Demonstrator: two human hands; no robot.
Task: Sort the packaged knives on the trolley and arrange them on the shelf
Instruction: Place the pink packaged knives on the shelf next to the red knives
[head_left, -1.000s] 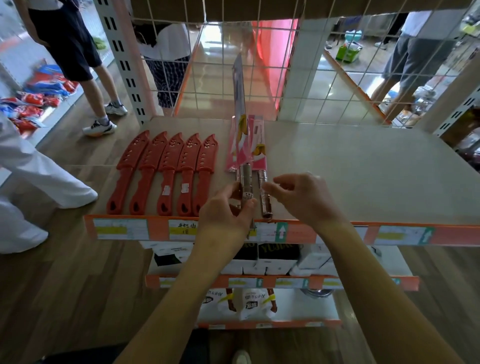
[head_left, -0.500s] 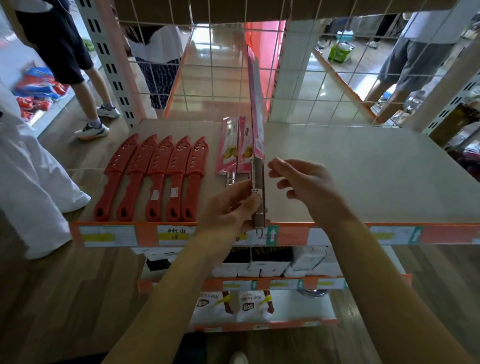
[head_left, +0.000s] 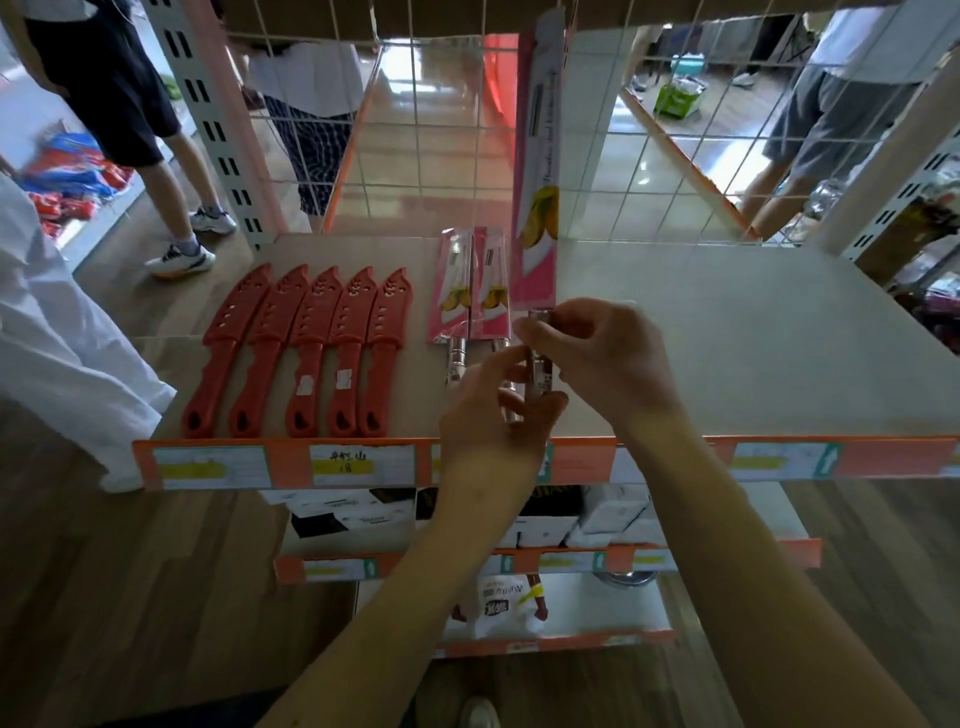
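Risk sits with the tall pink-sleeved knife, upright near the shelf's front edge, just right of two laid pink knives; left hand pinches its metal handle low, right hand pinches the collar; a loose pinch could tip it onto that pair and skew them. Half a second earlier the right hand hovered clear; now it grips.

Upright between left grip and right grip: held knife. Just left, on the shelf, two packaged knives; farther left, five sheathed knives.
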